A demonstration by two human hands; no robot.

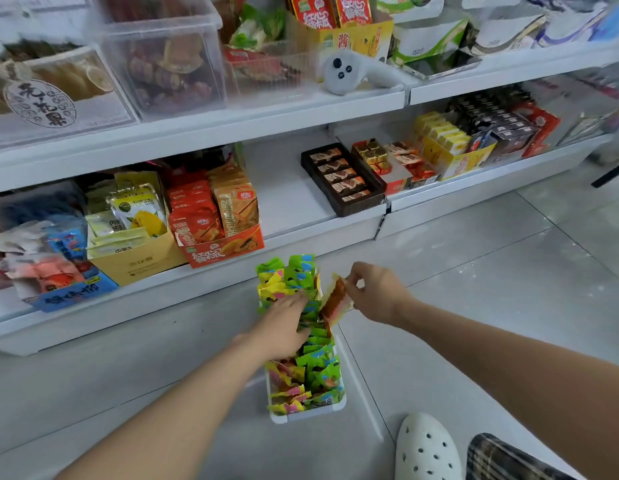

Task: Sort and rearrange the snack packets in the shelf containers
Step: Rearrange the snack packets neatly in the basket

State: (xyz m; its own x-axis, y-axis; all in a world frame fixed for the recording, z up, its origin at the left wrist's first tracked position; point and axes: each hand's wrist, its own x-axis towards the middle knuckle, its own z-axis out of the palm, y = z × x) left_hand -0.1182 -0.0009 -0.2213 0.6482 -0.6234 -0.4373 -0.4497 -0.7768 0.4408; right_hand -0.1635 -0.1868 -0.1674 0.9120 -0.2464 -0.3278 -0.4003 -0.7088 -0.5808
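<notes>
A white perforated clog (426, 448) and a plaid trouser leg (502, 460) occupy the nearest floor (508, 271) area. Just beyond them, a narrow white container (309, 412) stands on the floor tiles, packed with upright green, yellow and pink snack packets (315, 368) in rows.

Left hand (283, 327): fingers extended and lying flat on the packets near the middle of the container; grip released, nothing held.

Right hand (377, 292): positioned just right of the container's far end; thumb and fingers pinch the top edge of one orange-red packet (335, 301). The packet hangs tilted, its lower end touching the row of packets.

Behind the container, the lower shelf (290, 199) carries, from left to right: loose bagged snacks (48, 268), a cardboard box of mango packets (134, 233), an orange display box of red and tan packets (218, 220), a bare section, a dark tray of chocolates (342, 178), and yellow boxes (446, 147).

The upper shelf (231, 119) carries clear plastic bins (162, 57) of dried fruit, a yellow display box (349, 36), and a white handheld controller (353, 72) lying on its side.
</notes>
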